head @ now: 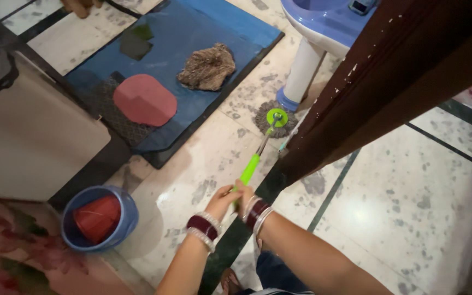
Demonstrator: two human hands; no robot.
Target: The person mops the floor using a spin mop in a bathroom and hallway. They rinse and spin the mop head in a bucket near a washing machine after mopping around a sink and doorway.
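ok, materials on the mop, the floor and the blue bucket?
Mop: green plastic-looking disc and grip, glossy, on a shiny metal-looking pole; grey stringy head, likely yarn or microfibre. Both hands grip the handle, left hand, right hand. Floor: polished speckled stone or terrazzo-like tiles, reflecting light, with dark inlay strips. Blue bucket: smooth moulded plastic by its look, with a red pot inside.

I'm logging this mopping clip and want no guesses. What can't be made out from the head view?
- Right hand: its grip on the mop handle is hidden behind the left hand.
- Wash basin: top cut off by the frame edge.
- Mop head: far side hidden by the brown door.
- Red item in the blue bucket: kind unclear.
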